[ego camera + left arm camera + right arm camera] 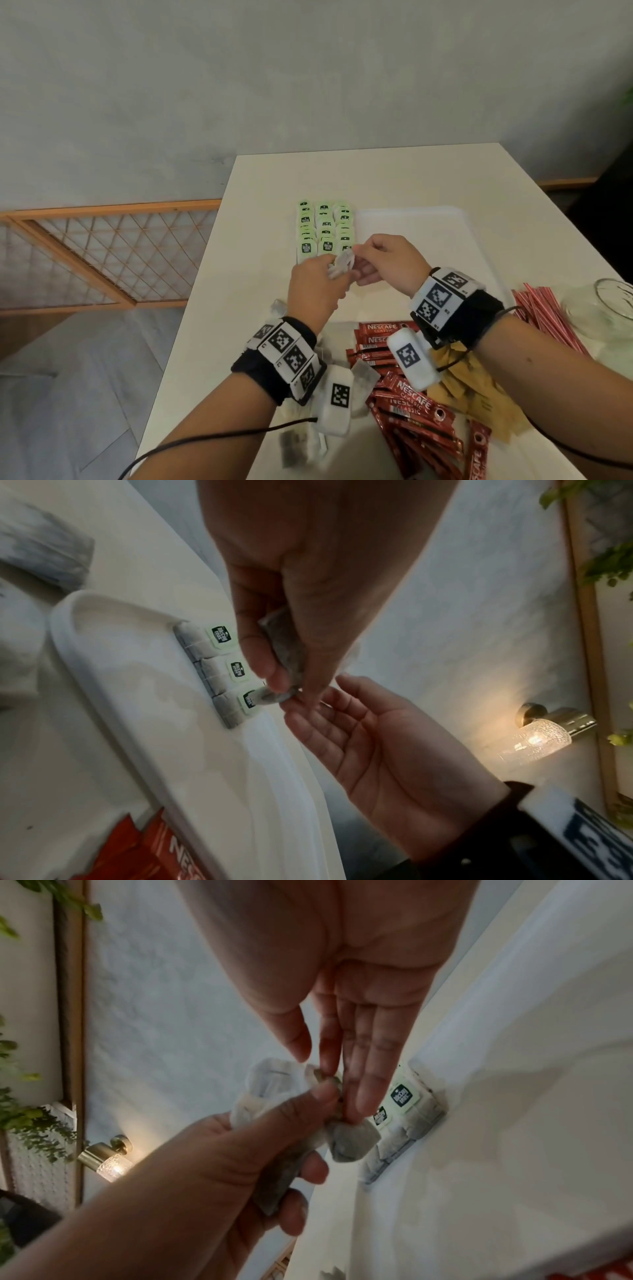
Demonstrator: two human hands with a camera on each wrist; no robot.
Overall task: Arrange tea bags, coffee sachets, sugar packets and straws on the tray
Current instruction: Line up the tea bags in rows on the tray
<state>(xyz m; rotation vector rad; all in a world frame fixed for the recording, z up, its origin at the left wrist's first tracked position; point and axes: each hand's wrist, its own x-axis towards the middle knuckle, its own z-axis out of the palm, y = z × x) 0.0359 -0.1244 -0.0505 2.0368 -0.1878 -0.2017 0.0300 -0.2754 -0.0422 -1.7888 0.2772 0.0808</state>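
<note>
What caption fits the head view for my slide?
Both hands, left hand and right hand, hold tea bags above the tray, beside three rows already laid.

Three rows of tea bags [323,228] with green tags lie overlapped at the left end of the white tray [445,219]; a few loose grey tea bags [340,263] are held above them. Red coffee sachets [404,401], brown sugar packets [479,397] and red-striped straws [544,315] lie heaped on the table beside the tray
</note>
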